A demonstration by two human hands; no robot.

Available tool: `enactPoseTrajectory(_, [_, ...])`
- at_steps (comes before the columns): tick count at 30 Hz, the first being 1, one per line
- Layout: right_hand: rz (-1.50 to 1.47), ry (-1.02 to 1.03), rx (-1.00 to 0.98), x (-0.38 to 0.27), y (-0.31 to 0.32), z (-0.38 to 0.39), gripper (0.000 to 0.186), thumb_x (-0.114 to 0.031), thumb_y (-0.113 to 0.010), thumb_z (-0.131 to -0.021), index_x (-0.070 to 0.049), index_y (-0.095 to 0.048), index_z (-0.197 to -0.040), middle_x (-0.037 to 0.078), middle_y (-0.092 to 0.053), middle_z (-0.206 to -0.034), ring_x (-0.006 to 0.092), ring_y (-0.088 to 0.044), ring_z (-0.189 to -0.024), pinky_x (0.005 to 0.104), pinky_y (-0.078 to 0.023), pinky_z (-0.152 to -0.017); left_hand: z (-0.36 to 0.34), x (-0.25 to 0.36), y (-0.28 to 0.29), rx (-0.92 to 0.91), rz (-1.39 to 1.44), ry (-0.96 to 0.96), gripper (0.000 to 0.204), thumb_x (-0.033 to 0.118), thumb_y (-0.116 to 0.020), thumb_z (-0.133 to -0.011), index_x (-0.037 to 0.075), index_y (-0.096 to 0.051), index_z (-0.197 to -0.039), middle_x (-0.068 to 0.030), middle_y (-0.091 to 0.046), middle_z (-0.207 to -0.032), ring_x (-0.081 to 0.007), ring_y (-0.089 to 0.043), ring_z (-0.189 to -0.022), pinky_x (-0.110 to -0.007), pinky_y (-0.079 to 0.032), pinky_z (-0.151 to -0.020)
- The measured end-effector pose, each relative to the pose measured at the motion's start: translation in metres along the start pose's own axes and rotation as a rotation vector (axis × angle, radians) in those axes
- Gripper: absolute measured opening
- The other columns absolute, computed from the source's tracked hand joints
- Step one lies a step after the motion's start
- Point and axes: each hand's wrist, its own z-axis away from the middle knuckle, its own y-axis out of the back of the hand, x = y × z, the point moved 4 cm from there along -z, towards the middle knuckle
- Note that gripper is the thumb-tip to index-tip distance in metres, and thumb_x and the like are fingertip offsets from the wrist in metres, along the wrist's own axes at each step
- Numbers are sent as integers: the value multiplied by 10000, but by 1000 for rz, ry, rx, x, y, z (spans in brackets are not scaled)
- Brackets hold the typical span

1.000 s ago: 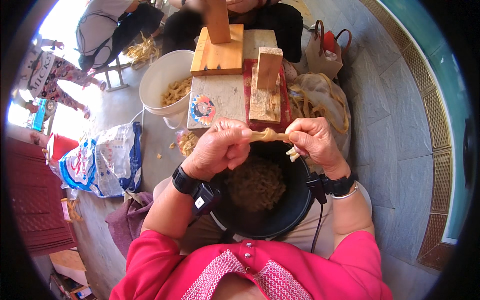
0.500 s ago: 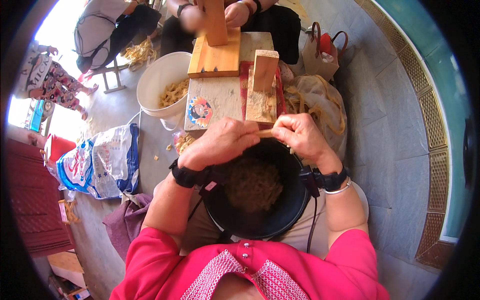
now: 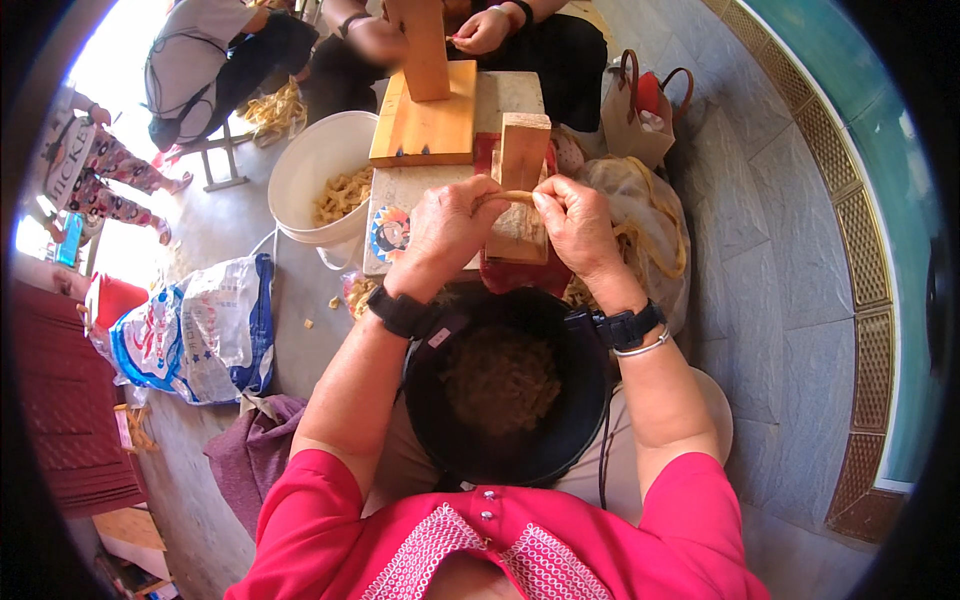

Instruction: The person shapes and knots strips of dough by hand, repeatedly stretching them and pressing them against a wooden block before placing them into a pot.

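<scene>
A thin yellowish-tan strip point(image 3: 516, 196) stretches between my two hands, slightly bowed. My left hand point(image 3: 452, 222) pinches one end and my right hand point(image 3: 578, 222) pinches the other. Just beyond and beneath the strip stands a wooden block stand point(image 3: 525, 150), an upright piece on a flat base at the near end of a pale bench point(image 3: 400, 188). Red cloth point(image 3: 500, 275) lies under the stand. Below my wrists, a black basin point(image 3: 430, 425) sits in my lap with a heap of tan pieces point(image 3: 500, 380) in it.
Left of the bench is a white bucket point(image 3: 290, 180) with tan pieces. A larger wooden stand point(image 3: 425, 125) is on the bench's far end, before another person's hands point(image 3: 485, 32). A translucent sack of strips point(image 3: 655, 215) and a handbag point(image 3: 640, 125) stand right.
Both my hands have moved forward, away from me, from above the basin's far rim to over the wooden stand, still holding the strip. The other person's hands shift slightly.
</scene>
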Motion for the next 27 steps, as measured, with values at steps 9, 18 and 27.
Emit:
enactPoseTrajectory(9, [393, -78, -163, 7, 12, 8, 180, -156, -612, -845, 21, -593, -822, 185, -655, -758, 290, -642, -689, 390, -518, -637, 24, 17, 13, -288, -285, 84, 315, 369, -665, -802, 66, -704, -877, -135, -667, -727, -304, -654, -717, -387, -479, -657])
enactPoseTrajectory(18, [-1268, -121, -91, -33, -1, 25, 138, -167, -565, -933, -36, -608, -940, 35, -589, -855, 123, -535, -813, 271, -446, -783, 47, 44, -1, 22, 201, 91, 286, 151, -723, -764, 11, -657, -1003, -124, -683, -812, -187, -670, -734, -292, -526, -667])
enactPoseTrajectory(27, [-383, -167, 114, -4, 8, 17, 56, -69, -594, -864, -21, -618, -848, -20, -595, -653, 51, -541, -555, 218, -441, -530, 26, 24, 9, 192, -42, 45, 162, 213, -688, -731, 151, -689, -882, -98, -631, -771, -298, -631, -736, -395, -498, -637])
